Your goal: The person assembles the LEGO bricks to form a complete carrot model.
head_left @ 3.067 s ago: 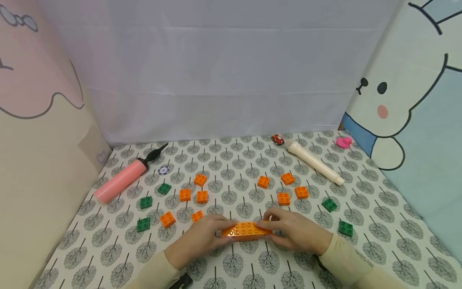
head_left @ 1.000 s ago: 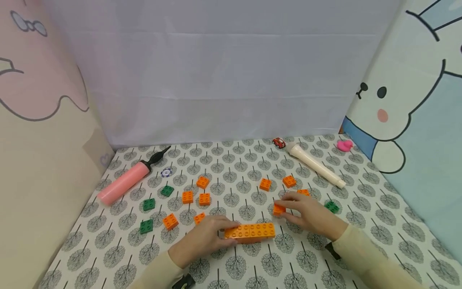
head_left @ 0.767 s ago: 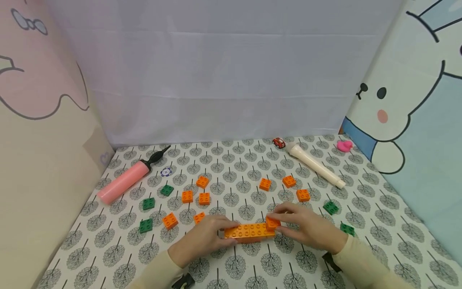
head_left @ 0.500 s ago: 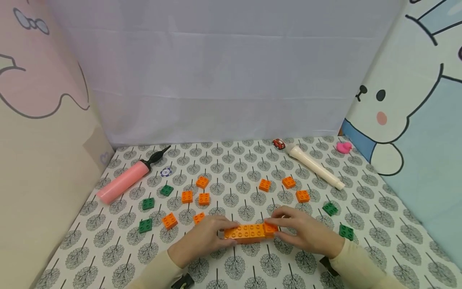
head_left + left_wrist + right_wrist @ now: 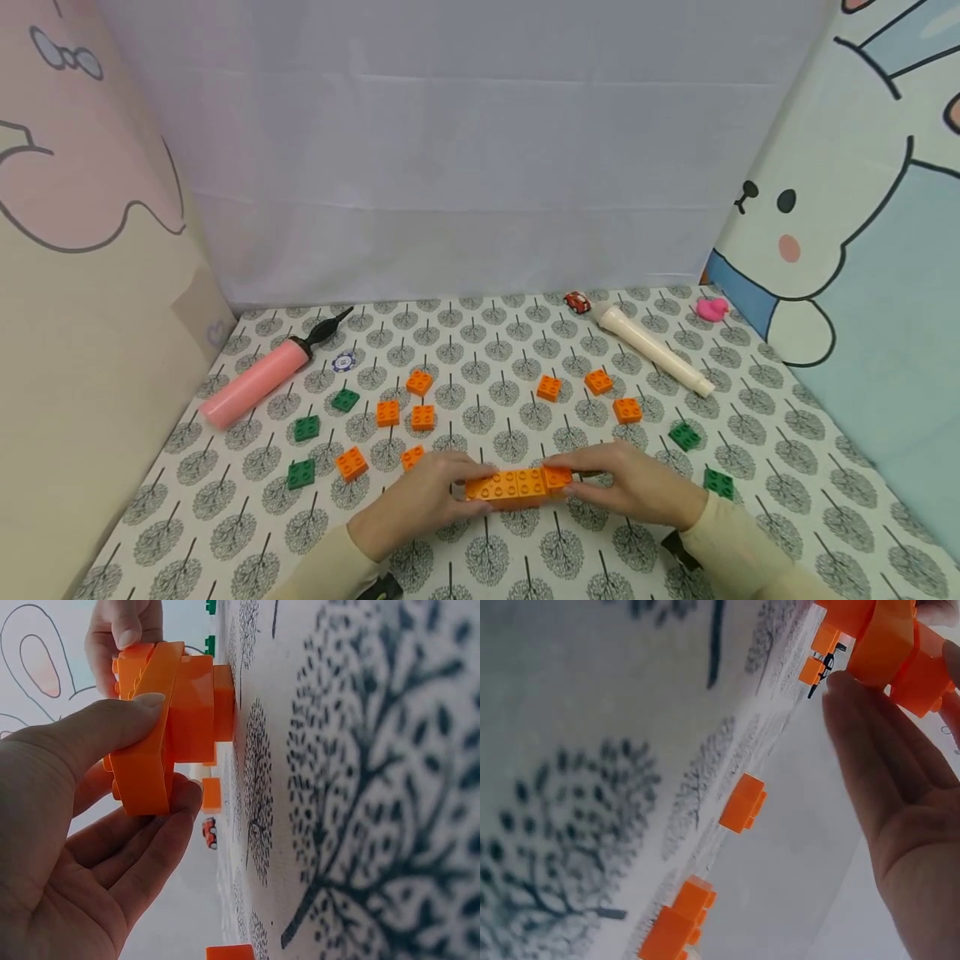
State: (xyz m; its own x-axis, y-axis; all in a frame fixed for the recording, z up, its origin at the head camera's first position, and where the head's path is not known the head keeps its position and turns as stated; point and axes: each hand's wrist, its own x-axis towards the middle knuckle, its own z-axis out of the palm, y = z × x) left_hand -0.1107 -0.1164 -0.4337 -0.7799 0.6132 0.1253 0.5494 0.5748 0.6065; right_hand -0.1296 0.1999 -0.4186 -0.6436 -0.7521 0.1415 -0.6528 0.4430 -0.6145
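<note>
In the head view, a long built piece of orange toy building bricks [image 5: 506,485] lies at the front middle of the patterned cloth. My left hand [image 5: 420,498] grips its left end between thumb and fingers. On top of the right end is a small square orange brick [image 5: 557,477], pinched by the thumb and fingers of my right hand [image 5: 637,485]. Seen from the left wrist, the long upper layer [image 5: 146,780] overhangs a narrower stack of orange bricks [image 5: 192,712] beneath it. Whether the small brick's studs are fully seated is hidden.
Loose orange bricks [image 5: 422,417] lie left of centre, with others [image 5: 627,410] to the right. Green bricks [image 5: 306,428] are on both sides. Farther back are a pink balloon pump [image 5: 258,383], poker chip [image 5: 343,362], red toy car [image 5: 577,302], cream-coloured tube [image 5: 652,346] and pink duck [image 5: 712,309].
My right hand left the built piece, picked up a small orange brick from the right and brought it down onto the piece's right end. My left hand has kept its grip.
</note>
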